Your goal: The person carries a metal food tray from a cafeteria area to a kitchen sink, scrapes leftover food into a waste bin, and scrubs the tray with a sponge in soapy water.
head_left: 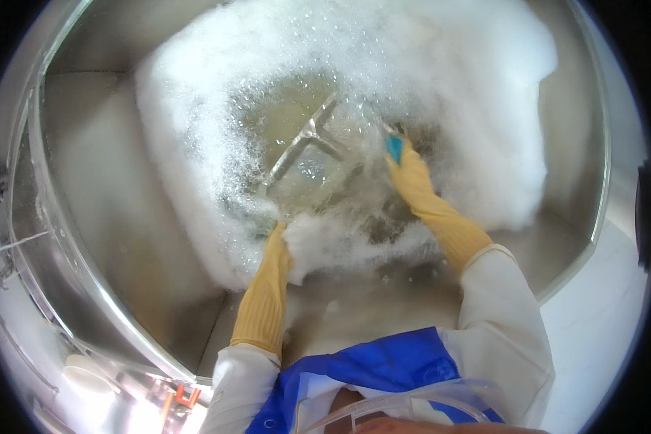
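Observation:
My right hand (pixel 406 163), in a long yellow rubber glove, is closed on a blue-green scrubbing pad (pixel 394 147) at the surface of soapy water. My left hand (pixel 279 235), gloved the same way, reaches into white foam, which hides its fingers. Just beyond it a branched metal part (pixel 309 136) lies partly in the water, its long bar slanting up to the right and a shorter arm branching off. Whether the left fingers touch the bar cannot be seen. The pad is apart from the metal, to its right.
Thick foam (pixel 477 123) rings the cloudy water inside a large steel sink (pixel 116 217). Its raised metal rim (pixel 98 286) curves along the left. Orange-handled items (pixel 188 396) and a white round container (pixel 87 372) are outside it, at lower left.

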`<state>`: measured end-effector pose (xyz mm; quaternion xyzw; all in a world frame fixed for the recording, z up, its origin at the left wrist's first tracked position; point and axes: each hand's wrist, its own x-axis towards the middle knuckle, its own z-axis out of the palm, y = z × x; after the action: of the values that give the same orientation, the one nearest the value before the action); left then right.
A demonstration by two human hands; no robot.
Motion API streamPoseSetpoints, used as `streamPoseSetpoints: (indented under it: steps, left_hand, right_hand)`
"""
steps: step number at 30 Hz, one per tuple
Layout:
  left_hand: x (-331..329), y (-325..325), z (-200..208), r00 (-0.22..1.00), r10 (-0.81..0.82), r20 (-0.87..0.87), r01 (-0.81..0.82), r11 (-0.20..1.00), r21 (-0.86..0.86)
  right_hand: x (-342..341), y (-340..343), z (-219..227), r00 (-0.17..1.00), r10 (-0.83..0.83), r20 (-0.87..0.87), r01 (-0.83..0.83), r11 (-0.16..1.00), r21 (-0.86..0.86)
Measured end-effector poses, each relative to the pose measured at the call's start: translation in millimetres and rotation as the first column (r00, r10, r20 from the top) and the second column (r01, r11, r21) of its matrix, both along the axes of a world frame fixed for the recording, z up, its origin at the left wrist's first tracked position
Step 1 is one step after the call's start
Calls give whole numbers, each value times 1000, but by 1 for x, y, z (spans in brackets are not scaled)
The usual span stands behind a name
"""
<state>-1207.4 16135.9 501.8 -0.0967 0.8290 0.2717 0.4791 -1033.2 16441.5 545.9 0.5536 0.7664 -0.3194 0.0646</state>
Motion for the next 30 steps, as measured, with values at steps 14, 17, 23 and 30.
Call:
streamPoseSetpoints:
  steps: [14, 17, 23, 30]
  left_hand:
    - [-39, 19, 156, 939, 72, 336, -194, 918, 347]
    - [-18, 29, 155, 932, 219, 290, -324, 862, 391]
    - [-12, 18, 163, 847, 468, 251, -531, 759, 377]
    - [-24, 18, 174, 809, 576, 117, -562, 700, 439]
  right_hand:
    - [-123, -24, 3, 785, 575, -231, -564, 817, 119]
    - [-132, -60, 19, 804, 583, -116, -579, 812, 68]
    - [-157, -114, 12, 738, 572, -358, -482, 818, 315]
    - [-153, -30, -34, 968, 161, -192, -237, 838, -491]
